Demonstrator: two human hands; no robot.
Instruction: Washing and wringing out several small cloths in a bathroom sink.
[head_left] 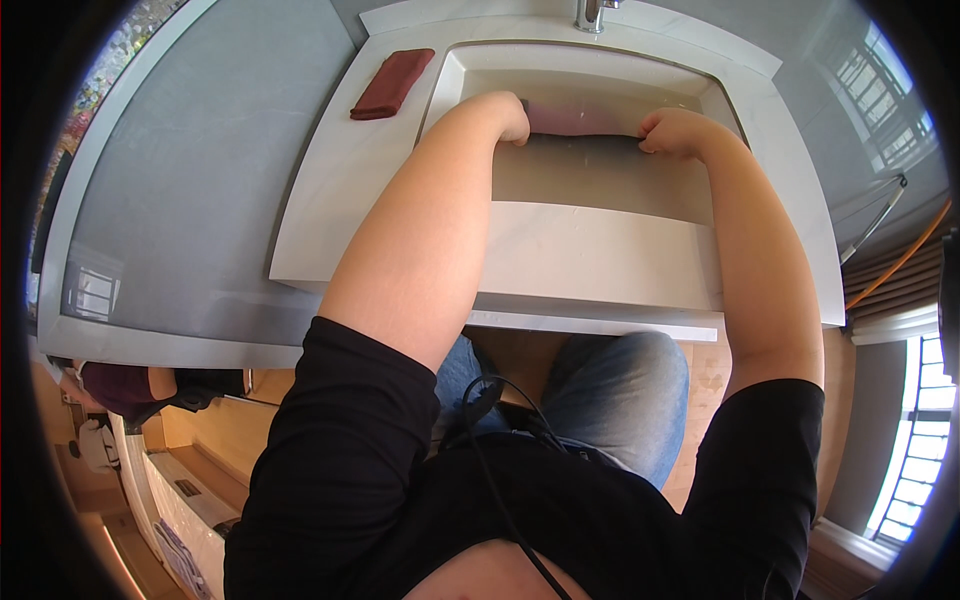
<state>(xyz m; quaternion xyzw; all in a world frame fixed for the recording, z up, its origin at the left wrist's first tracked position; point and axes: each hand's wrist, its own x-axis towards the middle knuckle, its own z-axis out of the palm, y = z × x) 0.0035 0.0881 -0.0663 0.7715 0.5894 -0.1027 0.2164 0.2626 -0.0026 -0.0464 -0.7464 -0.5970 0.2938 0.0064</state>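
A cloth (580, 119), purplish with a dark near edge, is stretched between my two hands in the white sink (590, 208). Murky water (600, 175) fills the basin, and most of the cloth lies under its surface. My left hand (510, 115) is closed on the cloth's left end. At the right end, my right hand (672, 133) pinches the dark edge between thumb and fingers. Some of my left fingers are hidden behind the wrist and in the water.
A folded dark red cloth (392, 84) lies on the white counter left of the basin. The chrome faucet (592, 14) stands behind the sink. A grey glossy panel (200, 180) borders the counter on the left. An orange cord (900, 255) hangs at the right.
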